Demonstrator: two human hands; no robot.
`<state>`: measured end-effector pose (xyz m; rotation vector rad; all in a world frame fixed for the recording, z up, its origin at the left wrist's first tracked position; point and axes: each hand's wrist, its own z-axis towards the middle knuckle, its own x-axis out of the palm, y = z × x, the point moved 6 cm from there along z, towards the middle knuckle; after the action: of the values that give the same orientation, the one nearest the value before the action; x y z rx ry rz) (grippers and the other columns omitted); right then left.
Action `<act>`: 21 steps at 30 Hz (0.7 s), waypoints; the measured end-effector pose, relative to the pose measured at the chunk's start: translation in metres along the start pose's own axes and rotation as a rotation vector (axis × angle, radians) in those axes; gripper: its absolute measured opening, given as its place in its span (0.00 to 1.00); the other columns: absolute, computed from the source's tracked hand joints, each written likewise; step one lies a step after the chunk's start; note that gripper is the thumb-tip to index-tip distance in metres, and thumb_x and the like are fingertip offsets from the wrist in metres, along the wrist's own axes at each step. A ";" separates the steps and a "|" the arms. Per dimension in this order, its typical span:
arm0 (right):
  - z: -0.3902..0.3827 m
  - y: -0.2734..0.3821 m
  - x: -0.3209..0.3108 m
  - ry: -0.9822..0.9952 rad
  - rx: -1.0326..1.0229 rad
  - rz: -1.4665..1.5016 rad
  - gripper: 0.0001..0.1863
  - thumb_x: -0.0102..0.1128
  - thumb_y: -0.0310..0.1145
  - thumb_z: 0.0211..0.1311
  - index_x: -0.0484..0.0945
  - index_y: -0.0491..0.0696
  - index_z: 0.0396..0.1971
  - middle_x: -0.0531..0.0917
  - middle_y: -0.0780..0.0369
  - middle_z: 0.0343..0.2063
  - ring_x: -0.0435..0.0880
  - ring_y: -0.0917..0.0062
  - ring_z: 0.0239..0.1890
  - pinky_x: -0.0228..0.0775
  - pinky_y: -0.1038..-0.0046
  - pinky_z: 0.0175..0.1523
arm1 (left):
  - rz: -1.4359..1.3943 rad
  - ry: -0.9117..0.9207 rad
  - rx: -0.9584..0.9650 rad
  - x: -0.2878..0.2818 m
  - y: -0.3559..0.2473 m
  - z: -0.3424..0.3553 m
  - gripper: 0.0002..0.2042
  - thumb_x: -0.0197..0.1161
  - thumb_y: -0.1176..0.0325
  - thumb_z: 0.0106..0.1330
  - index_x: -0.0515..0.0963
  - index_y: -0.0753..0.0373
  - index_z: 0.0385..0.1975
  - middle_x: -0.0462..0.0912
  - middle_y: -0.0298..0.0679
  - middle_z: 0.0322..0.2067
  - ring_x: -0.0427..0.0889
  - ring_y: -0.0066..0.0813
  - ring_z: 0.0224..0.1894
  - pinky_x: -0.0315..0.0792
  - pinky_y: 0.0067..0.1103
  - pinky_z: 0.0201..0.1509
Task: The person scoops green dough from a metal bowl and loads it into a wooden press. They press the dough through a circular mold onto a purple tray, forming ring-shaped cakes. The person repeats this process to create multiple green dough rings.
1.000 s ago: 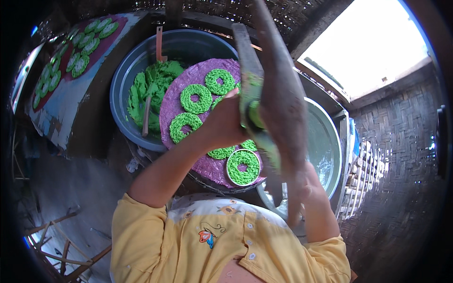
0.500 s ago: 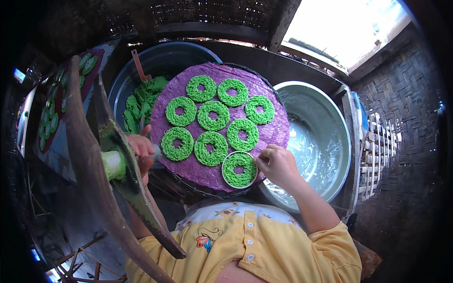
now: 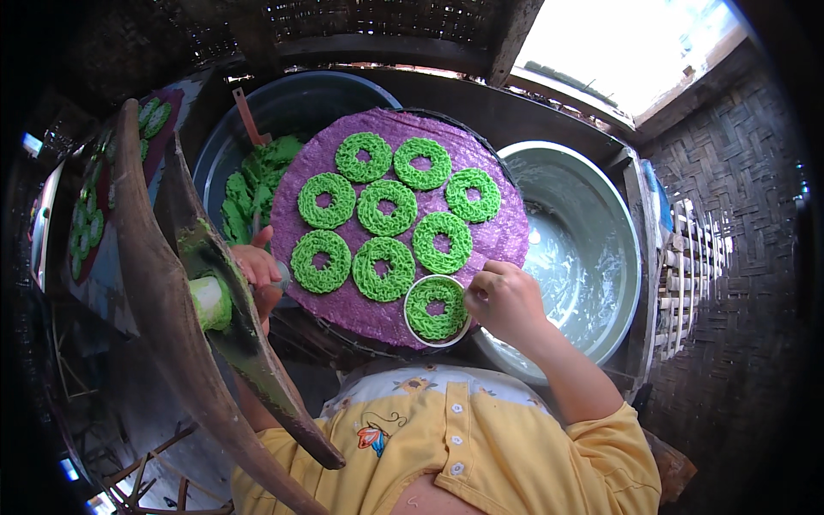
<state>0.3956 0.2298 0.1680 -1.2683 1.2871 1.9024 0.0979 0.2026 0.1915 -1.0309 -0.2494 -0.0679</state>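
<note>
In my right hand, thumb and fingers pinch the rim of a thin white ring mould. The mould surrounds a ring of green dough strands near the front edge of a round purple sheet. Several more green strand rings lie behind it, each with a hole in the middle. On the left, my left hand is closed around part of a two-bar wooden press, its thumb sticking up. A pale round end shows beside those fingers; the bars hide the rest of the grip.
Behind the sheet on the left, a dark basin contains green dough and a pink-handled tool. A greenish-grey basin with watery streaks stands on the right. More green rings lie on another sheet at far left. Woven walls surround the place.
The white ring mould looks slightly raised and tilted around the front green ring, still in my right hand. My left hand and the press have barely shifted.
</note>
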 end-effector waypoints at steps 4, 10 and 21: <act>0.008 -0.025 -0.033 -0.033 0.185 0.117 0.07 0.59 0.30 0.47 0.79 0.44 0.16 0.79 0.61 0.21 0.79 0.70 0.23 0.72 0.69 0.32 | 0.128 0.010 0.062 -0.004 -0.001 -0.001 0.16 0.72 0.66 0.50 0.66 0.54 0.27 0.67 0.28 0.21 0.70 0.23 0.27 0.57 0.40 0.63; 0.012 -0.077 -0.063 -0.076 0.372 -0.216 0.08 0.58 0.33 0.46 0.79 0.45 0.16 0.78 0.62 0.21 0.80 0.69 0.27 0.72 0.68 0.36 | 0.117 0.010 0.060 0.000 0.000 -0.001 0.17 0.72 0.66 0.50 0.66 0.54 0.27 0.65 0.27 0.20 0.69 0.23 0.27 0.57 0.40 0.63; 0.016 -0.091 -0.043 -0.013 0.437 -0.199 0.11 0.58 0.37 0.50 0.81 0.45 0.21 0.79 0.60 0.25 0.80 0.66 0.31 0.71 0.65 0.39 | 0.178 0.087 0.094 -0.003 0.007 -0.002 0.16 0.71 0.66 0.51 0.66 0.55 0.29 0.65 0.28 0.21 0.69 0.24 0.27 0.57 0.41 0.63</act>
<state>0.4803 0.2863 0.1694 -1.1037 1.4140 1.3923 0.0960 0.2043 0.1843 -0.9499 -0.0805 0.0600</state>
